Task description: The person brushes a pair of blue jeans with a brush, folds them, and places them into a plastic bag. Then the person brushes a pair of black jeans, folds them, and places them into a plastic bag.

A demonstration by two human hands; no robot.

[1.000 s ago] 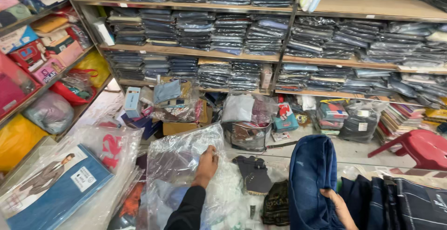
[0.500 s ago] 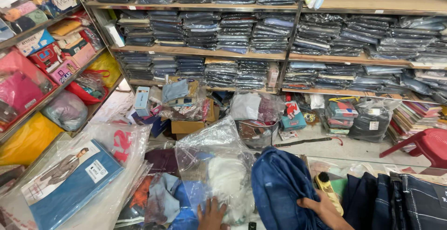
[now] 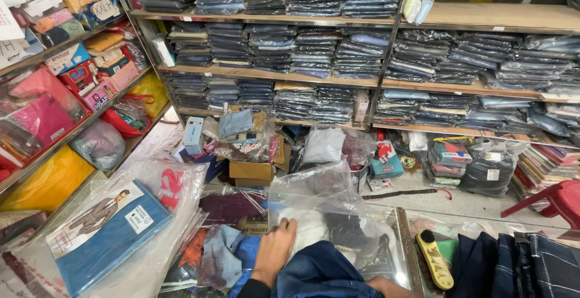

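Landmark: I take the clear plastic bag [image 3: 320, 204] standing on the glass counter [image 3: 402, 237] as my reference point.
Left of the bag: a flat blue shirt box [image 3: 103, 231] with a white label, wrapped in clear film, lies tilted.
Behind the bag: a brown cardboard box [image 3: 251, 171] sits on the floor, with a small light-blue box [image 3: 193, 135] just left of it and a teal box [image 3: 386, 166] to its right.
Far behind the bag: wooden shelves [image 3: 266, 76] hold rows of folded dark jeans in plastic sleeves.
Far left of the bag: side shelves carry pink, red and yellow packets [image 3: 42, 117], some with handwritten white labels.
Right of the bag: a yellow brush [image 3: 436, 260] with dark bristles lies on the counter, and beyond it a red plastic stool [image 3: 553, 198].
Left hand: my left hand [image 3: 275, 251] lies flat at the foot of the bag, fingers together and stretched, touching the plastic, clamped on nothing.
Right hand: only a sliver of my right hand [image 3: 386, 287] shows at the lower edge; I cannot tell how its fingers stand.
Garment: folded dark blue jeans [image 3: 320, 272] lie between my hands, just in front of the bag, touching my left wrist.
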